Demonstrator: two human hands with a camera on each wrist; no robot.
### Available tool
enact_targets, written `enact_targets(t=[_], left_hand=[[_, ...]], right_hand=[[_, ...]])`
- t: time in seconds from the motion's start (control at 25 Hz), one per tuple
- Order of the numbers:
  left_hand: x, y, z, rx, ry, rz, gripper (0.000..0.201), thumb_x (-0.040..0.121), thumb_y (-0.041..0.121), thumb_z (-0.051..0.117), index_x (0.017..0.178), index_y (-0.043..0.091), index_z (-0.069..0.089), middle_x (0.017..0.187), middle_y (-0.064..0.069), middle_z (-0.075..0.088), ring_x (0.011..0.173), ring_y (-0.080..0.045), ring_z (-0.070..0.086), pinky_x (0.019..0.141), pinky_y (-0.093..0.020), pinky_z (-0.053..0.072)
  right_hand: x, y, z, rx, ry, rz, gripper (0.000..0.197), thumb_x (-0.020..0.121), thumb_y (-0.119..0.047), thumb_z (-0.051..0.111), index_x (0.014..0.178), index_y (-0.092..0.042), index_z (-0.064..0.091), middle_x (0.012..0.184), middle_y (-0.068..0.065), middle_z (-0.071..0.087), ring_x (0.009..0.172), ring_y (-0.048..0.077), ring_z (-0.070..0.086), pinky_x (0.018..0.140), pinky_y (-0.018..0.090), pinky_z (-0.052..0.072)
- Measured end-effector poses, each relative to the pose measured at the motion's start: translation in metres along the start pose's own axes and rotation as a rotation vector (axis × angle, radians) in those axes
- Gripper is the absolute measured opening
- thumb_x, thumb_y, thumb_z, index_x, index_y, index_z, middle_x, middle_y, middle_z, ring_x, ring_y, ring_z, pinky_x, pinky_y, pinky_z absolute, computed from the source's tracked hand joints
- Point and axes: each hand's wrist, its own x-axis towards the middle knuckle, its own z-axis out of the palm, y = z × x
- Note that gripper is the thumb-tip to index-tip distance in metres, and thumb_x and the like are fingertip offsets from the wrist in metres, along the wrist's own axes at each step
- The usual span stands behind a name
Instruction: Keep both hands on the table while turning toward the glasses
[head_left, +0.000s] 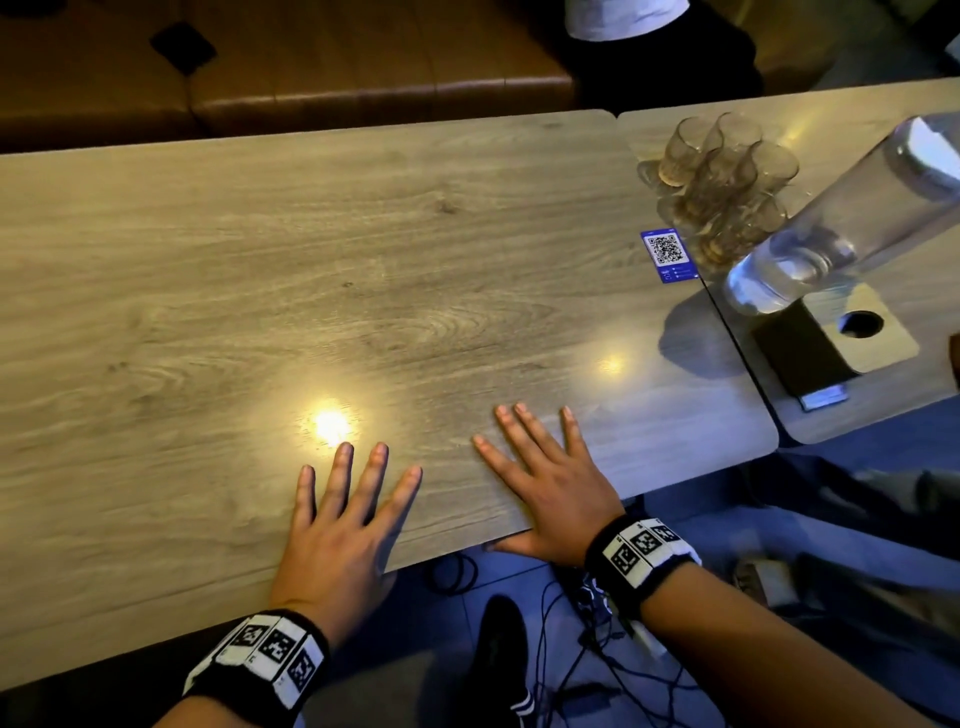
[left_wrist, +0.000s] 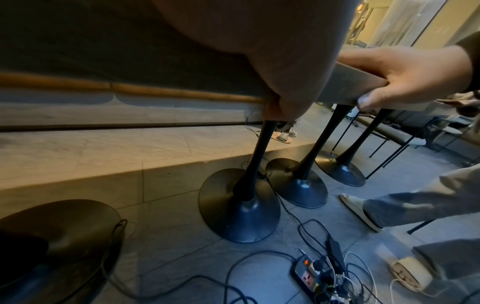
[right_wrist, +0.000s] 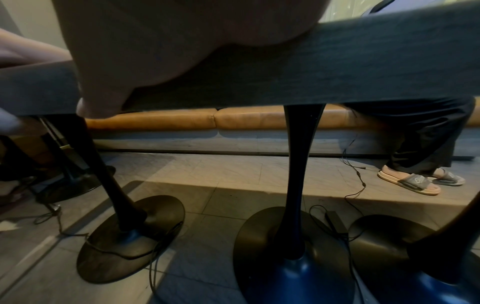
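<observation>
Overhead, the left hand and right hand are lying flat, fingers spread, on the pale woodgrain table at its near edge. Below, from the left wrist, the right thumb is hooking under that thin edge; the right-wrist view shows black pedestal legs.

A café or restaurant, I think, dimly lit.

My wood-grain table carries a QR card and stacked glasses; a leather bench faces pedestal bases.
</observation>
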Motion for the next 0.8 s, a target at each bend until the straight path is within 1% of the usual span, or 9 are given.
enact_targets(t=[0.24,0.36,0.44,0.48,0.56,0.64,0.72,0.8], left_hand=[[0.009,0.004,-0.001,-0.013,0.012,-0.025,0.130,0.056,0.050,0.088,0.163,0.032,0.016,0.171,-0.014,0.017,0.157,-0.046,0.006,0.119,-0.072,0.020],[0.013,0.010,-0.002,-0.014,0.030,-0.031,0.129,0.056,0.047,0.089,0.163,0.030,0.019,0.170,-0.017,0.020,0.156,-0.048,0.008,0.119,-0.072,0.022],[0.015,0.016,-0.003,-0.022,0.040,-0.035,0.128,0.055,0.046,0.090,0.162,0.029,0.022,0.170,-0.018,0.021,0.156,-0.049,0.009,0.118,-0.072,0.023],[0.017,0.019,-0.003,-0.027,0.045,-0.035,0.128,0.055,0.046,0.090,0.162,0.028,0.023,0.169,-0.019,0.022,0.155,-0.050,0.009,0.118,-0.072,0.023],[0.020,0.022,-0.004,-0.034,0.041,-0.037,0.128,0.054,0.046,0.091,0.161,0.028,0.024,0.169,-0.019,0.022,0.155,-0.050,0.009,0.119,-0.072,0.022],[0.020,0.023,-0.003,-0.038,0.039,-0.039,0.128,0.055,0.044,0.091,0.162,0.028,0.022,0.170,-0.018,0.020,0.156,-0.050,0.007,0.119,-0.072,0.022],[0.022,0.023,-0.004,-0.036,0.040,-0.046,0.127,0.055,0.044,0.091,0.162,0.028,0.023,0.170,-0.019,0.020,0.156,-0.050,0.008,0.119,-0.072,0.022],[0.026,0.025,-0.005,-0.033,0.041,-0.052,0.126,0.056,0.043,0.090,0.162,0.029,0.022,0.170,-0.018,0.021,0.156,-0.049,0.008,0.119,-0.071,0.021]], right_hand=[[0.007,0.009,-0.002,-0.024,-0.015,0.009,0.125,0.073,-0.100,0.040,0.168,-0.028,0.001,0.175,0.012,-0.006,0.161,0.031,-0.006,0.120,0.074,0.010],[0.008,0.013,-0.002,-0.039,-0.017,0.007,0.128,0.072,-0.099,0.045,0.168,-0.028,0.001,0.175,0.012,-0.005,0.162,0.031,-0.005,0.121,0.073,0.012],[0.008,0.014,-0.001,-0.059,-0.020,-0.001,0.130,0.070,-0.096,0.051,0.168,-0.027,0.001,0.175,0.013,-0.005,0.162,0.031,-0.005,0.120,0.073,0.013],[0.008,0.015,-0.001,-0.076,-0.020,-0.006,0.132,0.069,-0.093,0.057,0.168,-0.026,0.000,0.175,0.014,-0.005,0.161,0.032,-0.005,0.120,0.073,0.014],[0.007,0.018,0.000,-0.112,-0.035,-0.027,0.140,0.064,-0.081,0.075,0.168,-0.024,0.000,0.175,0.015,-0.005,0.161,0.034,-0.006,0.120,0.074,0.014],[0.007,0.020,0.000,-0.138,-0.048,-0.035,0.148,0.057,-0.070,0.086,0.168,-0.023,0.000,0.174,0.017,-0.005,0.161,0.036,-0.005,0.120,0.074,0.013],[0.008,0.022,0.000,-0.152,-0.036,-0.038,0.150,0.054,-0.068,0.089,0.168,-0.022,0.002,0.174,0.018,-0.003,0.161,0.037,-0.003,0.120,0.074,0.014],[0.011,0.027,-0.001,-0.162,-0.020,-0.046,0.150,0.054,-0.068,0.089,0.168,-0.022,0.002,0.174,0.018,-0.002,0.161,0.037,-0.002,0.120,0.074,0.014]])
